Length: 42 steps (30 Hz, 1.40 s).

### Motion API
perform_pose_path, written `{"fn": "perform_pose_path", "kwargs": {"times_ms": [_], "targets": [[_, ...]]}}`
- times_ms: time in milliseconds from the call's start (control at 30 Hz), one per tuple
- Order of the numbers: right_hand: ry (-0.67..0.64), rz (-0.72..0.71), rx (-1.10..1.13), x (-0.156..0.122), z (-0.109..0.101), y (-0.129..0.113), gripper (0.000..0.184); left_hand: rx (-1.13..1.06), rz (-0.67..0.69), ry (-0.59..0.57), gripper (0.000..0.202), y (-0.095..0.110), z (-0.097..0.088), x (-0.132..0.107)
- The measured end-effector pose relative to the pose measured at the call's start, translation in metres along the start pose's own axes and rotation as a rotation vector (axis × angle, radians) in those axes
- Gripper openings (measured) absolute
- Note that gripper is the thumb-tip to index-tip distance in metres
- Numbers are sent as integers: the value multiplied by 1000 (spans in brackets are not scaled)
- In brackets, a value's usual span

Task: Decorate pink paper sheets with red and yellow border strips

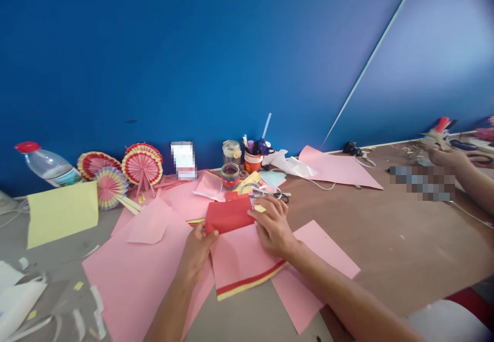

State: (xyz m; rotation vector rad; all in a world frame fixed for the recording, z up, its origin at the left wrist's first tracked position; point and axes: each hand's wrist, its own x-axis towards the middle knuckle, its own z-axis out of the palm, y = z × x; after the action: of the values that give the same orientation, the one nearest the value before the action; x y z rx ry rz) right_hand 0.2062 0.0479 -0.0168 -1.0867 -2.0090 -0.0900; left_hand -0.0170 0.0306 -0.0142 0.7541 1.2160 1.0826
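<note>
A layered paper sheet [243, 252], pink with red and yellow strips along its near edge, lies before me. Its far part is folded over, so a red face [229, 215] shows. My left hand [196, 246] pinches the left end of the fold, thumb on top and fingers behind. At the right end, my right hand [274, 223] grips the fold, its fingers bent over the red part. Larger pink sheets [142, 280] spread under and beside my left forearm. Another pink sheet [320, 254] lies partly beneath my right forearm.
Behind stand paper rosette fans [142, 164], a leaning bottle [52, 167], a phone [183, 160], tape rolls [230, 175] and a red cup of tools [253, 161]. A yellow sheet [64, 213] and paper scraps lie left. Another person's hand [447, 159] works at far right.
</note>
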Motion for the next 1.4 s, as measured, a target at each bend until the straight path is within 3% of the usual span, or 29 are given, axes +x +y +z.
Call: {"fn": "perform_pose_path", "kwargs": {"times_ms": [133, 233, 300, 433, 500, 633, 800, 900, 1033, 1233, 1400], "targets": [[-47, 44, 73, 2, 0, 8, 24, 70, 33, 56, 54, 2, -5, 2], [35, 125, 71, 4, -4, 12, 26, 176, 61, 111, 63, -3, -9, 6], [27, 59, 73, 3, -4, 5, 28, 295, 89, 130, 67, -5, -9, 7], [-239, -208, 129, -2, 6, -21, 26, 513, 226, 156, 69, -8, -4, 5], [-347, -264, 132, -6, 15, -28, 24, 571, 284, 178, 69, -10, -1, 3], [-444, -243, 146, -16, 28, -25, 29, 796, 379, 202, 63, -15, -2, 2], [-470, -219, 150, -22, 32, -20, 27, 1241, 707, 310, 39, -11, -9, -3], [-495, -205, 133, -22, 34, -20, 31, 1435, 752, 128, 39, -8, -9, -9], [-549, -189, 92, -20, 34, -22, 33, 1607, 666, -123, 45, -7, -6, -14], [-574, -199, 37, -16, 29, -24, 35, 1774, 612, -222, 45, -4, -2, -16], [-564, -185, -75, -14, 19, -14, 19, 1845, 534, -254, 47, 3, 3, -21]]}}
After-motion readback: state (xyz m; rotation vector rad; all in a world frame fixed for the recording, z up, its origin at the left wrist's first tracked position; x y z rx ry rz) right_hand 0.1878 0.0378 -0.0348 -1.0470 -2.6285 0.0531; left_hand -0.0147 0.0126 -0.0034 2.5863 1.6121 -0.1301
